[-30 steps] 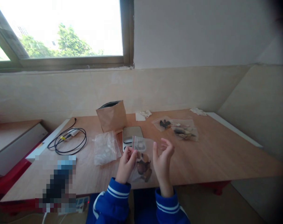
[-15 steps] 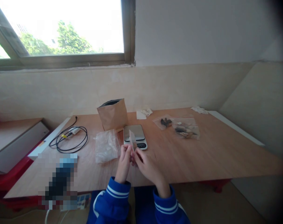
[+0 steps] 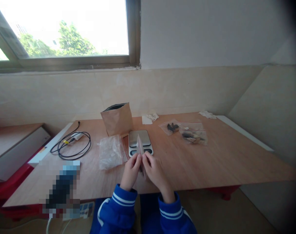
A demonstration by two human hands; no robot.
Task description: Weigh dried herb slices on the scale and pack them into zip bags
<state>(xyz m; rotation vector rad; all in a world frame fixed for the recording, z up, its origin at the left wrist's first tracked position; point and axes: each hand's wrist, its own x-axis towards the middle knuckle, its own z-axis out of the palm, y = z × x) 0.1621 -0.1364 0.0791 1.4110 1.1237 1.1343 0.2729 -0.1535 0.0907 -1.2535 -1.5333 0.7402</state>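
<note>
Between my two hands stands a small clear zip bag [image 3: 140, 145], seen nearly edge-on. My left hand [image 3: 131, 167] pinches its left side, and my right hand [image 3: 154, 169] pinches its right side. Something dark shows low in the bag, too small to make out. Just beyond my hands lies a kitchen scale [image 3: 135, 138], its front partly covered by the bag and my fingers. To the left is a pile of clear plastic bags [image 3: 110, 152]. Behind it an open brown paper pouch [image 3: 118, 119] stands upright.
Two clear bags, one with dark pieces [image 3: 172, 127] and a larger one with mixed pieces [image 3: 193, 136], lie right of the scale. A coiled black cable [image 3: 89, 146] and a blurred-out dark object [image 3: 61, 187] are at left. Crumpled tissue [image 3: 153, 116] lies by the wall.
My fingers have shifted to grip the bag symmetrically from both sides, my right hand slightly higher. The bag's lower part now shows below my fingers.
</note>
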